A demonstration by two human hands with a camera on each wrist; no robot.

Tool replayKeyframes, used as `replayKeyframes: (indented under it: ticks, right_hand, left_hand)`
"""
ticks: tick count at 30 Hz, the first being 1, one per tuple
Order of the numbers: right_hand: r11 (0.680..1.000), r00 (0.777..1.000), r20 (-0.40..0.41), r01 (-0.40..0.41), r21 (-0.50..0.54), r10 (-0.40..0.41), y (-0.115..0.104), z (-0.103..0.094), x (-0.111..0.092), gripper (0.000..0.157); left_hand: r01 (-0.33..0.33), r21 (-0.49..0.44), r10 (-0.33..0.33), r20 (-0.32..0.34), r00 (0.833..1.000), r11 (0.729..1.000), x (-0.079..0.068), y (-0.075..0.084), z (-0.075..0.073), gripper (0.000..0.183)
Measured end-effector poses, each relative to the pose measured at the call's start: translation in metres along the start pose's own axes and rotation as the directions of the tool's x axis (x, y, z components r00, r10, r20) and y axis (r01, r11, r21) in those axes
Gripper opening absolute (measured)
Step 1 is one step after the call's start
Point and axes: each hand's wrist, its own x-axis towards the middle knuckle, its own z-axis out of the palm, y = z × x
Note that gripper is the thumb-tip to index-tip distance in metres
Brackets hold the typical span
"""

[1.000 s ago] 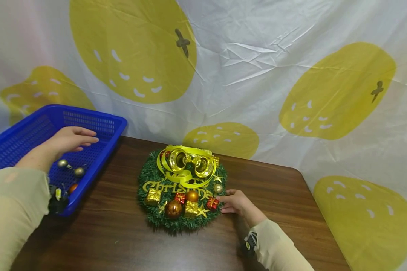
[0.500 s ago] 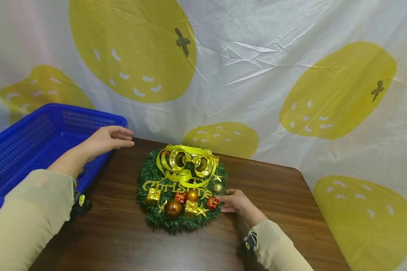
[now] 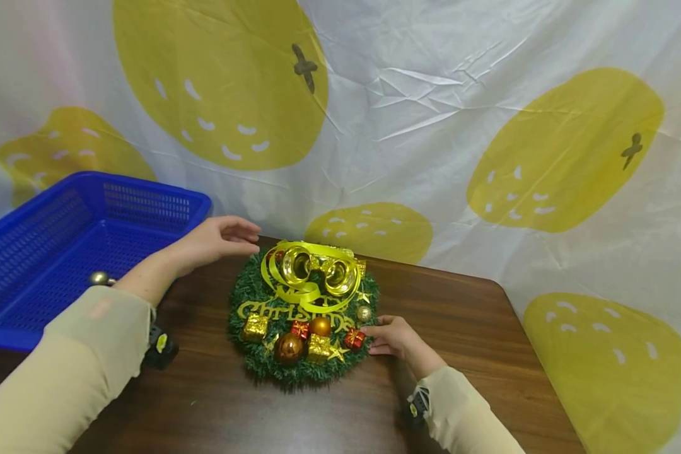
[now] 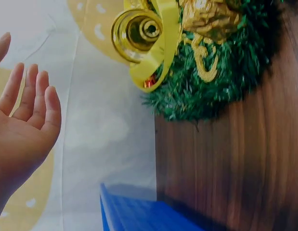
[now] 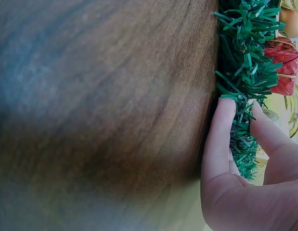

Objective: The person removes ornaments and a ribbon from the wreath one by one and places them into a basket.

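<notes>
A green Christmas wreath lies on the table, decorated with gold and red gift boxes, baubles, stars and gold lettering. Two gold bells with a yellow ribbon sit at its far side. My right hand pinches the wreath's right edge; the right wrist view shows thumb and fingers on either side of the green tinsel. Above the table near the wreath's far left edge is my left hand. Its fingers are relaxed and nothing is between them, as the left wrist view shows its bare palm.
A blue plastic basket stands at the left, partly behind my left arm. A small gold bauble shows in it. The brown wooden table ends at a white curtain printed with yellow fruit.
My left hand has moved right, out from over the basket to the wreath's far left edge. The right hand and the wreath have stayed in place.
</notes>
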Motion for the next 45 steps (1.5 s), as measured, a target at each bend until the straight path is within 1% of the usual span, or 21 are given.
replayKeyframes:
  ticks: [6,12,19,25,29,31,33,36,38,43,45]
  right_hand:
    - [1.000,1.000,0.009,0.008,0.000,-0.008,0.000,0.000,0.000,0.075]
    - [1.000,1.000,0.007,0.006,-0.001,-0.006,-0.001,0.001,0.000,0.074]
    - [1.000,1.000,0.007,0.005,-0.005,-0.005,-0.001,0.001,0.001,0.073]
    - [1.000,1.000,0.008,0.001,-0.004,-0.001,0.000,0.000,0.002,0.073]
    - [1.000,1.000,0.008,0.000,-0.004,0.000,0.000,-0.001,0.002,0.074]
    - [1.000,1.000,0.007,0.000,-0.005,0.000,0.000,-0.001,0.002,0.074]
    - [1.000,1.000,0.007,0.001,-0.005,-0.001,0.000,-0.001,0.001,0.074]
    - [1.000,1.000,0.006,0.002,-0.005,-0.002,0.000,-0.001,0.001,0.074]
    - [1.000,1.000,0.007,0.003,-0.004,-0.003,0.001,-0.001,0.000,0.074]
    - [1.000,1.000,0.005,0.004,0.000,-0.004,0.001,-0.001,0.000,0.074]
    - [1.000,1.000,0.003,0.004,-0.001,-0.004,0.001,-0.001,0.001,0.074]
  left_hand:
    - [-0.015,-0.028,0.016,0.030,0.999,1.000,0.002,-0.002,0.013,0.047]
    - [-0.061,-0.059,0.065,0.068,0.996,0.996,0.004,-0.007,0.029,0.044]
    - [-0.105,-0.090,0.116,0.121,0.986,0.990,0.006,-0.014,0.047,0.041]
    - [-0.105,-0.106,0.122,0.163,0.979,0.989,0.003,-0.018,0.063,0.043]
    - [-0.077,-0.141,0.104,0.195,0.975,0.987,0.001,-0.022,0.073,0.046]
    - [-0.075,-0.155,0.106,0.208,0.972,0.985,0.000,-0.025,0.078,0.049]
    - [-0.090,-0.157,0.123,0.217,0.968,0.984,-0.001,-0.027,0.082,0.053]
    - [-0.134,-0.144,0.164,0.217,0.962,0.980,-0.003,-0.031,0.086,0.056]
    - [-0.142,-0.139,0.170,0.219,0.961,0.980,-0.005,-0.033,0.089,0.056]
    - [-0.101,-0.163,0.137,0.234,0.963,0.981,-0.007,-0.036,0.093,0.052]
    - [-0.100,-0.162,0.137,0.242,0.961,0.982,-0.008,-0.037,0.095,0.051]
